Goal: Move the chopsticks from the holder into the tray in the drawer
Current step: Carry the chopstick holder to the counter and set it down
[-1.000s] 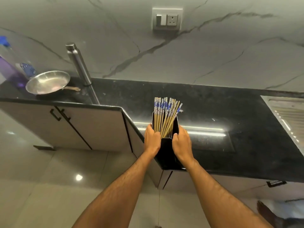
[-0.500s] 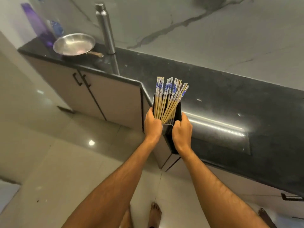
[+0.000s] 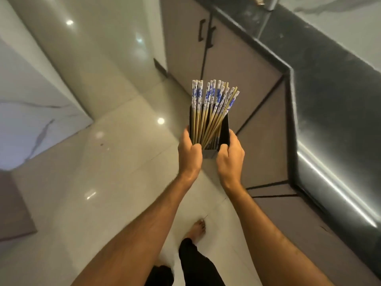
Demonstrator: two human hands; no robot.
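Observation:
A black box-shaped holder (image 3: 224,129) is held in the air over the floor, away from the counter. Several wooden chopsticks (image 3: 212,108) with blue and white patterned tops stand in it, fanned out and leaning right. My left hand (image 3: 188,150) grips the holder's left side, thumb over its rim. On the holder's right side my right hand (image 3: 231,155) grips it. No drawer or tray is in view.
A black stone counter (image 3: 329,104) runs along the right, with grey cabinet doors (image 3: 231,50) and black handles (image 3: 201,33) below it. Glossy white floor tiles (image 3: 103,162) spread to the left. My bare foot (image 3: 199,229) stands on the floor below the hands.
Both hands have lifted the holder off the counter and carried it out over the floor. The view has swung left and down, so the pan and bottle are gone from sight.

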